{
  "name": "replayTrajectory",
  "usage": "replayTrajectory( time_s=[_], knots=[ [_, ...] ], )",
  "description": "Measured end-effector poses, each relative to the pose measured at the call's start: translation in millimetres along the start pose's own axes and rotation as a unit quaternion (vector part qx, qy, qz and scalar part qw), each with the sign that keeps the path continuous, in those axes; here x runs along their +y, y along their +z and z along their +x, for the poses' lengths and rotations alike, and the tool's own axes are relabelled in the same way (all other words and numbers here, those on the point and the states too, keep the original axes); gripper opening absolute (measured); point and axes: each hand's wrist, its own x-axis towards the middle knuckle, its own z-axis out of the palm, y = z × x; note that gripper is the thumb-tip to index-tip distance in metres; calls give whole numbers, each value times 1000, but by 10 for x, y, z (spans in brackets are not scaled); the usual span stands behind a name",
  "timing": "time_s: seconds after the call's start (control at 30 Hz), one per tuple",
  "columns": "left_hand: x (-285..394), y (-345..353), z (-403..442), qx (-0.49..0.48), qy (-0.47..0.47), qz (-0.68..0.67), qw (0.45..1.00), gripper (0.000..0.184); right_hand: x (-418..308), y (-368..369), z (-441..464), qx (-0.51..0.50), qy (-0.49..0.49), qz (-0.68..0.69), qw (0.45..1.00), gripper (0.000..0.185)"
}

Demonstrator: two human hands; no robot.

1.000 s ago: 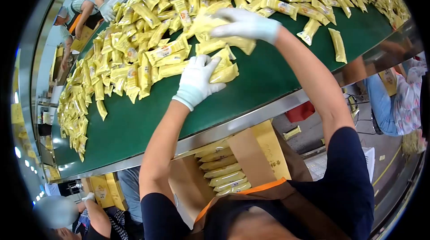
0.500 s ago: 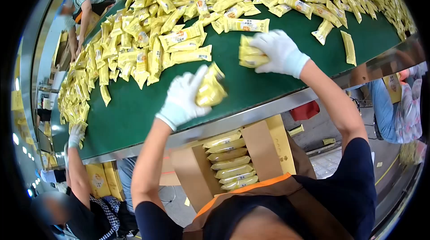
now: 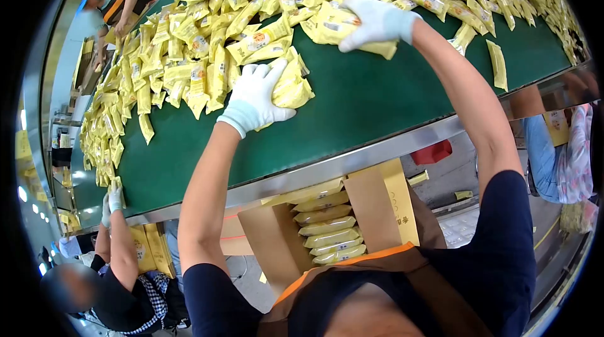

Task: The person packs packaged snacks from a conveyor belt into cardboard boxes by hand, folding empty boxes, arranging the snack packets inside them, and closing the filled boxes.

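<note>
Curled round several yellow flow-wrapped packets: my left hand; my right hand spans others, whether clasped I can't tell.
Bare green belt (roomy) stretches between these and the metal edge.

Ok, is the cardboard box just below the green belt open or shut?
Open: the cardboard box has its side flaps spread apart, and stacked yellow packets show inside.
</note>
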Motion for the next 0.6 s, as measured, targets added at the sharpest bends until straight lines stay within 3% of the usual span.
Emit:
replayTrajectory(
  time_s=[0.1,0.13,0.2,0.27,0.33,0.4,0.53,0.6],
  knots=[
    [-70,83,-12,31,5,-26,999,108,108,283,260,-55,60,-114,990,95],
    [-80,91,-25,37,-8,-15,999,110,-87,190,208,-150,70,-144,976,97],
    [-66,146,-18,48,-34,1,998,114,-280,181,9,-138,72,-214,964,92],
    [56,-46,54,-67,-85,18,994,121,-236,178,-229,-110,39,-229,966,86],
    [145,-53,54,-78,-74,73,991,119,-289,113,-623,-30,42,-279,959,83],
    [236,56,-63,-7,-27,101,995,114,-72,364,-1017,61,25,-231,971,87],
    [322,174,-160,15,-22,51,998,107,-74,585,-1334,51,46,-228,971,90],
    [310,33,-184,-64,-96,-36,993,109,-91,511,-1289,5,76,-193,978,93]
  ],
)
